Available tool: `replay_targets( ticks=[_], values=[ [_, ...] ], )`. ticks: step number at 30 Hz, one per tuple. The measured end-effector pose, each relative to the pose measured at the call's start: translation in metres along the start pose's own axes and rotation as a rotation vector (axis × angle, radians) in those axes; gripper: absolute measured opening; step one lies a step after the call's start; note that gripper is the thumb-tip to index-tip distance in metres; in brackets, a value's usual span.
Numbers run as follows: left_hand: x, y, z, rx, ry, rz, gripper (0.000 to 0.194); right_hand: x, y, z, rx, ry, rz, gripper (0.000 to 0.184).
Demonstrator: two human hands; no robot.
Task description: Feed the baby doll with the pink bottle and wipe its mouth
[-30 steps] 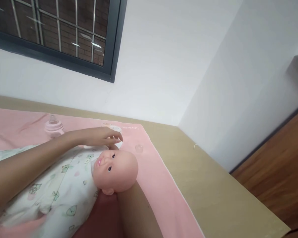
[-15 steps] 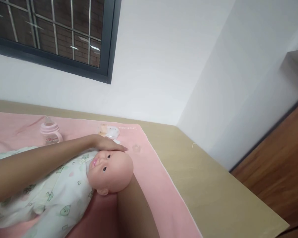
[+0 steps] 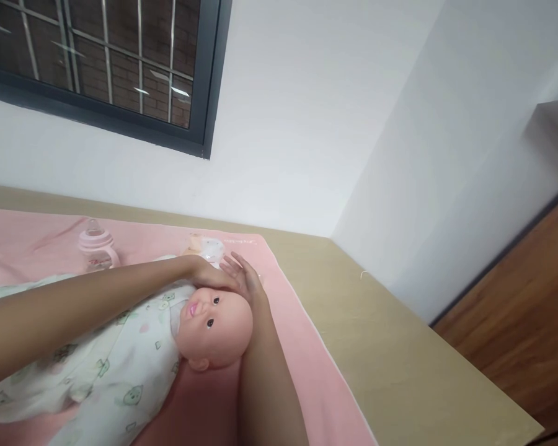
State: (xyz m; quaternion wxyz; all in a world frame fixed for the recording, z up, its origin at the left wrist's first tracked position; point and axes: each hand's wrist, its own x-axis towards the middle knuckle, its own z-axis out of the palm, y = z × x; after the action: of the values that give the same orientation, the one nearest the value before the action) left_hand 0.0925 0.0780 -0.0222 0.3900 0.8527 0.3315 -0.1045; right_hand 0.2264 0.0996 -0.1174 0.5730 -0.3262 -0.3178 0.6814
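Observation:
A bald baby doll [image 3: 221, 334] lies on its back, dressed in a white outfit with green bear prints. My left hand [image 3: 214, 276] reaches over its body and rests along the far side of its head, fingers stretched out, their tips partly hidden by my other hand. My right hand [image 3: 245, 276] curves round the crown of the head, its forearm against the near side. Its fingers are apart, pointing up and left, and hold nothing. The two hands meet or overlap beyond the head; exact contact is unclear.
A pink baby bottle [image 3: 95, 246] with a handle stands beyond my left forearm. Small white and orange items [image 3: 209, 248] lie behind the hands. The pink mat [image 3: 302, 347] covers part of a wooden surface [image 3: 376, 334], bordered by white walls and a barred window [image 3: 121, 62].
My right hand has come out from beneath the doll's head to its crown, fingers spread, covering most of a small clear object. The head appears slightly farther right and lower in view.

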Motion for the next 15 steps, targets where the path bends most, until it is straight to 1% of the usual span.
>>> replay_targets(
  ticks=[2,4,6,7,9,12,15],
  values=[
    [0.004,-0.001,-0.001,-0.023,-0.093,-0.018,0.044,0.005,-0.001,-0.007,0.051,0.022,0.003,0.034],
    [0.010,-0.003,-0.005,-0.014,-0.160,-0.040,0.043,0.008,-0.001,-0.012,0.073,0.026,0.004,0.034],
    [0.017,-0.009,-0.014,0.031,-0.166,-0.045,0.035,0.010,0.000,-0.014,0.084,0.029,0.002,0.032],
    [0.020,-0.013,-0.019,0.067,-0.144,-0.044,0.030,0.010,0.001,-0.014,0.091,0.033,-0.002,0.031],
    [0.026,-0.024,-0.030,0.163,-0.063,-0.056,0.022,0.010,0.001,-0.014,0.107,0.048,-0.008,0.029],
    [0.031,-0.044,-0.043,0.305,0.064,-0.120,0.024,0.010,0.000,-0.014,0.121,0.075,-0.007,0.030],
    [0.034,-0.064,-0.049,0.375,0.134,-0.169,0.027,0.011,0.001,-0.014,0.104,0.083,-0.006,0.032]
  ],
)
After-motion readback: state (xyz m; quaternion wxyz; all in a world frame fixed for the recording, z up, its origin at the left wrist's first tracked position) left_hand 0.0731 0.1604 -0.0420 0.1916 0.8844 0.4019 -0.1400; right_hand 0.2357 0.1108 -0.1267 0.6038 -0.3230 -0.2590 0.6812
